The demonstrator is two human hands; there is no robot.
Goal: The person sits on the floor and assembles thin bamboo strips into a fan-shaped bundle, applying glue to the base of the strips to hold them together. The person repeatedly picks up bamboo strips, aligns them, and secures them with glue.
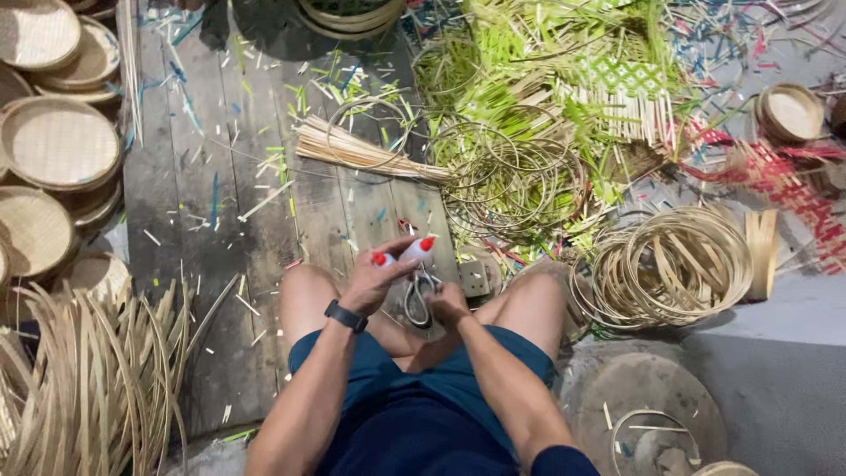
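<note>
I sit on a plank floor with my knees spread, both hands between them. My left hand (pixel 377 278), with a black watch on its wrist, is closed around two small white bottles with red caps (pixel 404 253), caps pointing up and to the right. My right hand (pixel 448 304) rests just below, touching a pair of metal scissors (pixel 416 298) that lies between my legs; whether it grips them is unclear. A small square metal piece (pixel 474 278) lies by my right knee.
Woven round trays (pixel 57 141) are stacked at the left, curved bamboo strips (pixel 97 379) lie at lower left. A bundle of thin sticks (pixel 361 152) lies ahead. Bamboo rings (pixel 670 260) pile at the right, green strips (pixel 546 79) beyond. A round wooden stool top (pixel 648 410) sits lower right.
</note>
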